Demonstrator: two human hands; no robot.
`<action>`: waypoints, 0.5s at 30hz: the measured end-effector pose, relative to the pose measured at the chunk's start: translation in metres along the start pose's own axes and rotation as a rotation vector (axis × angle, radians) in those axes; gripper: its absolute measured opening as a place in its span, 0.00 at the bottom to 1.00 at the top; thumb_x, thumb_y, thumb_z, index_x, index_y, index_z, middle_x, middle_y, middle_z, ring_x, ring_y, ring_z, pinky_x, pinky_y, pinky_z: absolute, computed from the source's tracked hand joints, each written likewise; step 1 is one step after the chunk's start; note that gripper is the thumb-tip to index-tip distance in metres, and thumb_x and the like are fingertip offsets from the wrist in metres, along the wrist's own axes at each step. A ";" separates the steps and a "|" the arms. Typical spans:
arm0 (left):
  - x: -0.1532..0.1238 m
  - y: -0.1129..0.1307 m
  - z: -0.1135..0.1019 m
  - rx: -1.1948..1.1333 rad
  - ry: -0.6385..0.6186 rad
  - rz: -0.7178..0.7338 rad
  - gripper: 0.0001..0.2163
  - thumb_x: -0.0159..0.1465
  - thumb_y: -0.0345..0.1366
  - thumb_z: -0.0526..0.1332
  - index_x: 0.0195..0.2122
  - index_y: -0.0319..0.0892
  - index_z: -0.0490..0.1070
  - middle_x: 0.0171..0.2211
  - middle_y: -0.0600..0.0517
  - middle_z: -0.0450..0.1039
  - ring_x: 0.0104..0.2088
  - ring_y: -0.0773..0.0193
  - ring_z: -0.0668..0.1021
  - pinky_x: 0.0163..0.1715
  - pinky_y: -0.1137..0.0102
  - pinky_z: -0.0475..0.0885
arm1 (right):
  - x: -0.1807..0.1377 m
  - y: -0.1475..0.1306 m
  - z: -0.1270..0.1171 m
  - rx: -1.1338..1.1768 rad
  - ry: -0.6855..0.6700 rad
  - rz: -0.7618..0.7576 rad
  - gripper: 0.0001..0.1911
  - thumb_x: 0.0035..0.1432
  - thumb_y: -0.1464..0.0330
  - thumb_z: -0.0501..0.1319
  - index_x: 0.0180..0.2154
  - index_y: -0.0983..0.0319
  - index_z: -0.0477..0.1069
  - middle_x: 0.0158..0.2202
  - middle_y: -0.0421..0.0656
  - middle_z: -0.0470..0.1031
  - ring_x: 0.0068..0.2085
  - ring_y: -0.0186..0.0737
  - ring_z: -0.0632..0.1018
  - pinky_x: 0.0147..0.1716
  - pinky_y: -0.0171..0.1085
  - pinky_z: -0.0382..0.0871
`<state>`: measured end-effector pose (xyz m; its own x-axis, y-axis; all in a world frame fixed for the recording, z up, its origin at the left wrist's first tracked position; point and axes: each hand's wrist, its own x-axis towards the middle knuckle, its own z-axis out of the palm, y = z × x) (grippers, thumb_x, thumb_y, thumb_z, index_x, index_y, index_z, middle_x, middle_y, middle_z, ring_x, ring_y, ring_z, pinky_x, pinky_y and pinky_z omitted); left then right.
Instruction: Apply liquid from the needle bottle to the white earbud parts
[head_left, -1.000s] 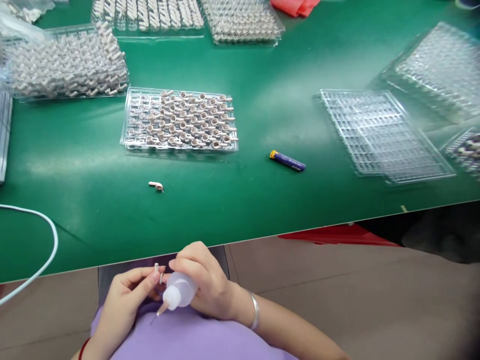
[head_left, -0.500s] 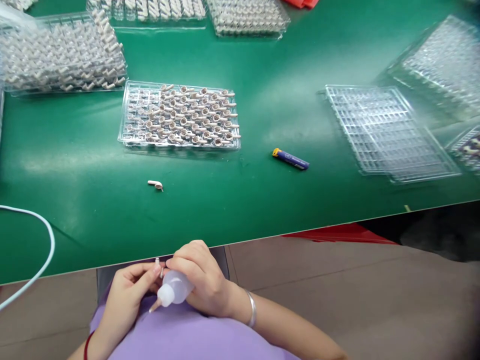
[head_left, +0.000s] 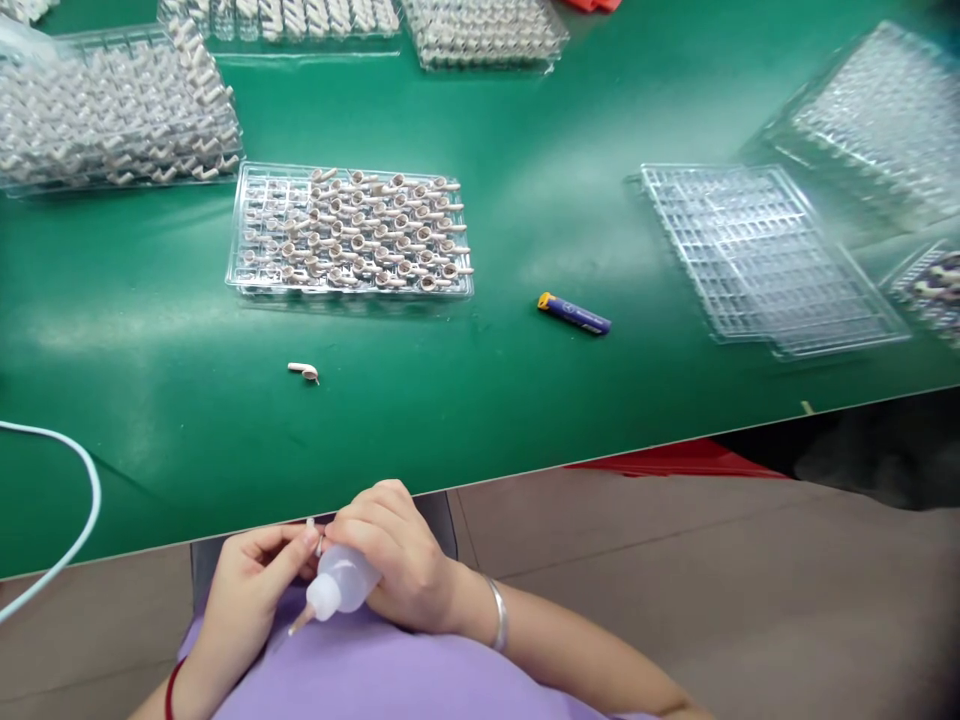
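Observation:
Just off the table's near edge, my left hand (head_left: 251, 580) pinches a small white earphone shell (head_left: 310, 524) between thumb and fingers. Beside it, my right hand (head_left: 401, 555) is closed around a translucent squeeze bottle (head_left: 346, 578), whose thin nozzle points down and left. The fingertips of both hands meet at the shell, where detail is too small to make out. On the table ahead lies a single loose earphone shell (head_left: 304, 371) with its round side open. Beyond that sits a clear plastic tray (head_left: 247, 240) holding rows of similar shells.
Stacked trays full of shells (head_left: 112, 110) stand at the back left, with another stack (head_left: 487, 35) at the back. A blue lighter-like tube with a yellow end (head_left: 574, 314) lies right of centre. Clear trays (head_left: 772, 260) lie at the right. A white cable (head_left: 94, 490) loops at left.
The view has shifted slightly, so the table's things appear a little further left. Both hands keep the same hold, the bottle's nozzle dipping slightly lower and left.

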<state>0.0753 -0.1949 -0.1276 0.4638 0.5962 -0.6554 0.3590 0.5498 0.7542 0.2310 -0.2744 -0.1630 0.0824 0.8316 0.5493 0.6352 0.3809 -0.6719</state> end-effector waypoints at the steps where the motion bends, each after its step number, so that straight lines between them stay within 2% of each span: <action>1: 0.000 -0.001 0.000 -0.005 0.001 0.002 0.14 0.53 0.48 0.69 0.24 0.41 0.80 0.19 0.50 0.74 0.22 0.65 0.73 0.18 0.75 0.65 | 0.001 0.000 0.000 0.000 -0.005 0.000 0.10 0.61 0.76 0.55 0.44 0.63 0.67 0.32 0.44 0.78 0.32 0.40 0.75 0.33 0.41 0.64; 7: 0.001 -0.004 0.000 -0.043 0.002 -0.009 0.14 0.53 0.48 0.69 0.26 0.41 0.81 0.20 0.50 0.76 0.23 0.64 0.75 0.20 0.75 0.68 | 0.002 -0.001 -0.001 -0.006 -0.017 0.006 0.09 0.61 0.76 0.55 0.44 0.62 0.68 0.32 0.43 0.79 0.31 0.40 0.75 0.33 0.41 0.63; 15: 0.002 -0.009 0.001 -0.061 0.032 -0.010 0.14 0.53 0.48 0.70 0.30 0.40 0.82 0.28 0.47 0.81 0.28 0.60 0.79 0.27 0.72 0.74 | -0.002 -0.001 0.001 -0.051 -0.018 -0.005 0.11 0.60 0.76 0.55 0.45 0.62 0.67 0.32 0.44 0.79 0.32 0.41 0.75 0.33 0.41 0.64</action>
<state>0.0735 -0.1991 -0.1352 0.4335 0.6085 -0.6647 0.3131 0.5900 0.7442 0.2293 -0.2758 -0.1644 0.0659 0.8370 0.5432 0.6736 0.3643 -0.6431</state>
